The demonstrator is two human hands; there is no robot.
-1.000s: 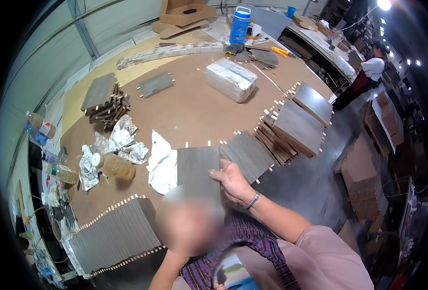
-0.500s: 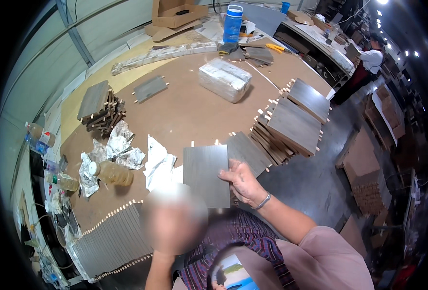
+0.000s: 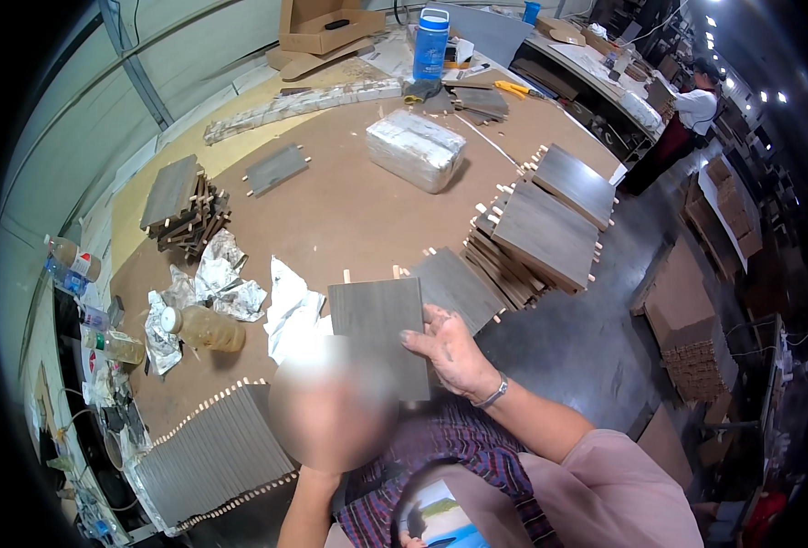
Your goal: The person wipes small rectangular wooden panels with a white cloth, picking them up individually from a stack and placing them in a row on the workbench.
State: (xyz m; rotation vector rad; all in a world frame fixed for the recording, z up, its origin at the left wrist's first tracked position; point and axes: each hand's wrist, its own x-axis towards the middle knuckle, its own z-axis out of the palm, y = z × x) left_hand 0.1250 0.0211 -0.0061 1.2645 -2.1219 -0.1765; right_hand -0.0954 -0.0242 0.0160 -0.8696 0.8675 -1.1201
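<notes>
A grey wood panel point(image 3: 377, 315) with pale dowel pegs on its far edge stands tilted up in front of me. My right hand point(image 3: 454, 354) grips it by the right edge, thumb on the face and fingers behind. My left hand point(image 3: 331, 416) is at the panel's lower left; a blur hides its fingers. Something white shows at the top of that blur, too smeared to name. Just beyond lies a crumpled white cloth or paper point(image 3: 290, 310). Behind my right hand, another grey panel point(image 3: 459, 288) lies beside a stack of pegged panels point(image 3: 545, 228).
A long row of upright panels point(image 3: 212, 447) lines the near left. Beyond it are a bottle of yellowish liquid point(image 3: 208, 329), stained crumpled wipes point(image 3: 226, 274) and another panel stack point(image 3: 171, 196). A wrapped white block point(image 3: 416, 151) sits mid-table. A person point(image 3: 692, 119) stands far right.
The panel has moved slightly left relative to my right hand and tilted a little. My right thumb now lies further across its face. The whole view has shifted slightly.
</notes>
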